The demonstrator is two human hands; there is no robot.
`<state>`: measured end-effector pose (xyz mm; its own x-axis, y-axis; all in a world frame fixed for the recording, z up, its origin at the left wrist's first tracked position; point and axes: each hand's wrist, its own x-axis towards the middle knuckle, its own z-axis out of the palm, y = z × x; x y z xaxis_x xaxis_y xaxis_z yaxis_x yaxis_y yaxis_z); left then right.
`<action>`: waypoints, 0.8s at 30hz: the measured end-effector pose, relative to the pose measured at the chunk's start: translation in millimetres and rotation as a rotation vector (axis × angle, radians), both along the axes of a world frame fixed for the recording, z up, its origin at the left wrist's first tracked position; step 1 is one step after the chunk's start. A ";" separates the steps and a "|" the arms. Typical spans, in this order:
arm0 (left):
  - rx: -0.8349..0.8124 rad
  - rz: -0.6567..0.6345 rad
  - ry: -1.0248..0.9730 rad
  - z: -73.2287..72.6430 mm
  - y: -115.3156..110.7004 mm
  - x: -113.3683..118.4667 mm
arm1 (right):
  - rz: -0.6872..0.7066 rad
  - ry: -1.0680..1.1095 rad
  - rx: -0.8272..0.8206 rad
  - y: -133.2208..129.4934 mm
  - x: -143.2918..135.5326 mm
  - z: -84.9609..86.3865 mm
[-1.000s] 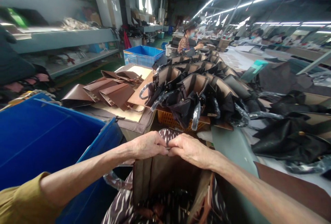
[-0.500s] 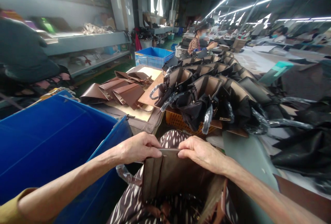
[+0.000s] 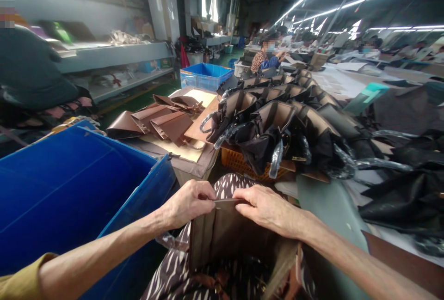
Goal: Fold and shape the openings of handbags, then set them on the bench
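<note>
An open brown bag (image 3: 239, 230) rests on my lap, its inside facing me. My left hand (image 3: 190, 203) pinches the bag's far top edge near its left corner. Further right on the same edge, my right hand (image 3: 265, 205) grips it between thumb and fingers. A short stretch of the edge shows between the two hands. A plastic-wrapped handle (image 3: 171, 241) sticks out at the bag's left side. The bottom of the bag is dark and hard to make out.
A large blue bin (image 3: 69, 184) stands at the left. Ahead lie brown bag pieces (image 3: 173, 124) and many black bags (image 3: 274, 119) above an orange crate (image 3: 239, 163). A second blue bin (image 3: 206, 76) is behind. Other people sit farther off.
My right hand has shifted slightly left along the bag's edge, its fingers now flatter over it. My left hand keeps its hold. The view has moved a little.
</note>
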<state>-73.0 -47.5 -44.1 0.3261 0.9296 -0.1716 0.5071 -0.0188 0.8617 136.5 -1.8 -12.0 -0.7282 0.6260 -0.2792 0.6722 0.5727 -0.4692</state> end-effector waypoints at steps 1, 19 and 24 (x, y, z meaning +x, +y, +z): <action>0.014 -0.003 0.006 0.4 -1.1 0.6 | 0.001 0.000 0.005 0.0 -1.0 0.5; -0.036 -0.032 0.054 2.9 -2.9 1.1 | 0.047 0.030 0.064 9.0 -24.5 -4.5; -0.094 -0.048 0.036 -0.6 -1.2 -2.3 | 0.057 0.065 0.002 10.6 -22.8 -6.6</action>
